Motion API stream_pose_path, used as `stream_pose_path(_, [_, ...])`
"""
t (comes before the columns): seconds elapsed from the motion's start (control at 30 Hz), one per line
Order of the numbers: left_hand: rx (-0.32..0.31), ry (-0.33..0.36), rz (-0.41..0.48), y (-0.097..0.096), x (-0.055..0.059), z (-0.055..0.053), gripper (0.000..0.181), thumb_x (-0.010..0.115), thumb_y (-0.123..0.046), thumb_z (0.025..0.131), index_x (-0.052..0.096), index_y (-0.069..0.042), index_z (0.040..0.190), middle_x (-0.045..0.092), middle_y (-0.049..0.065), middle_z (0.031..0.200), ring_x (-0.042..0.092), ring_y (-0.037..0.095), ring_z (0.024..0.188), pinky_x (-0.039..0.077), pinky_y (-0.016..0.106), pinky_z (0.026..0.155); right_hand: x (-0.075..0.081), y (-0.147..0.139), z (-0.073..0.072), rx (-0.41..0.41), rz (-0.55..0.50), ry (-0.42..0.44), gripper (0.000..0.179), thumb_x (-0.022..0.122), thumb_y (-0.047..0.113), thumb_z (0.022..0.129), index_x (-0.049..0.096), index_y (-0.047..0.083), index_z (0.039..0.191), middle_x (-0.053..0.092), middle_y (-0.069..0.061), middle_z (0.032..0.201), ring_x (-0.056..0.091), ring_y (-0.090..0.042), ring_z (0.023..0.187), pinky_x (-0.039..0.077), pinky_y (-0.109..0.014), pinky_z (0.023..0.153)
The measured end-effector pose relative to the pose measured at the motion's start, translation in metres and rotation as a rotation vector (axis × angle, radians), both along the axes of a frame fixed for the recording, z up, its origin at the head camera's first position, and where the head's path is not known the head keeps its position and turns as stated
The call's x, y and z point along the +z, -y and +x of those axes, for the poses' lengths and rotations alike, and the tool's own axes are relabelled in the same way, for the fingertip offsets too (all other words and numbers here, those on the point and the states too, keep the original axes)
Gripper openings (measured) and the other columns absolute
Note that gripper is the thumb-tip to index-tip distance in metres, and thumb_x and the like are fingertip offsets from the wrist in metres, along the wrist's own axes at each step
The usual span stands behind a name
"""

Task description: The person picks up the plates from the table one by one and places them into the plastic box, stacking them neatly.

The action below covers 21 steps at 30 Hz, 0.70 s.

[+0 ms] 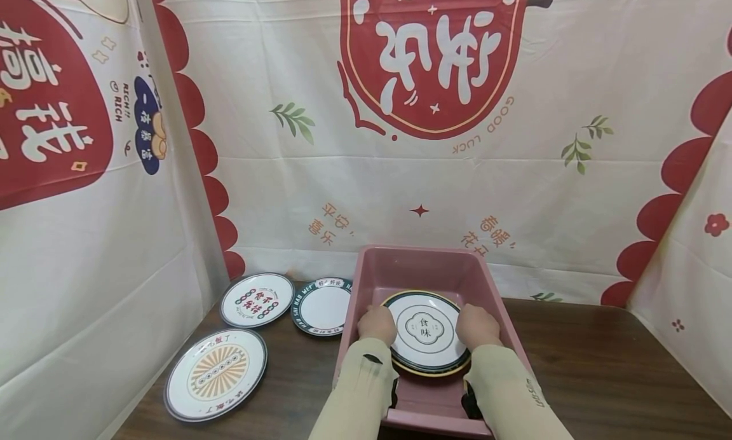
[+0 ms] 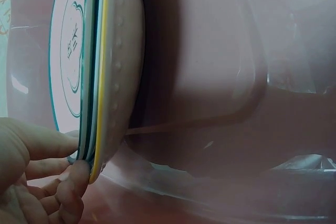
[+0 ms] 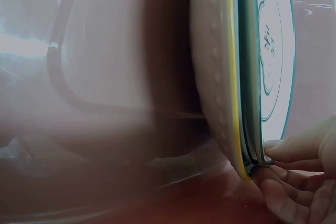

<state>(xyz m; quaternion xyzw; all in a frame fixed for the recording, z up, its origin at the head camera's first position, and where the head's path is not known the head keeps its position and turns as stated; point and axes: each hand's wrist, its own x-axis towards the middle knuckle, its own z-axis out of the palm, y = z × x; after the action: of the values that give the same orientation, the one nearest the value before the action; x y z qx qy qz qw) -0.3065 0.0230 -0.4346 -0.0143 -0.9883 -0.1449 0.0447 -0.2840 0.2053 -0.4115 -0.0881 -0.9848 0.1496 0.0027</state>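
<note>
A stack of round plates (image 1: 426, 329) lies inside a pink plastic bin (image 1: 420, 409); the top plate is white with a dark green rim and a black printed emblem. Beneath it, in the left wrist view, the rims of other plates show, with a yellow-rimmed plate (image 2: 119, 72) lowest. My left hand (image 1: 377, 325) pinches the stack's left edge, thumb above and curled fingers below. On the opposite edge, my right hand (image 1: 479, 325) pinches the rims the same way. Whether the fingers go fully under the yellow-rimmed plate, I cannot tell.
Left of the bin, three plates lie on the dark wooden table (image 1: 595, 370): one with red lettering (image 1: 257, 300), one with a green lettered rim (image 1: 323, 306), and one with an orange ray pattern (image 1: 216, 374). Printed cloth (image 1: 366, 192) hangs behind and at both sides.
</note>
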Motion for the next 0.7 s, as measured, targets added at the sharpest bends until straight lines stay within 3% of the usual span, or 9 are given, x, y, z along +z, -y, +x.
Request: stream_pose_path(0.7, [-0.012,-0.009,0.028,0.0019,0.0086,0.0061,0.018,0.059,-0.011,0.087,0.066,0.006,0.088,0.054,0.018,0.086,0.059,0.024,0.069,0.052,0.039,0.06,0.0036,0.0021,0.0035,0.006,-0.012,0.0,0.015,0.048,0.0,0.089,0.059,-0.01,0.093,0.06,-0.018,0.079,0.055,-0.025,0.067,0.049,-0.043,0.063])
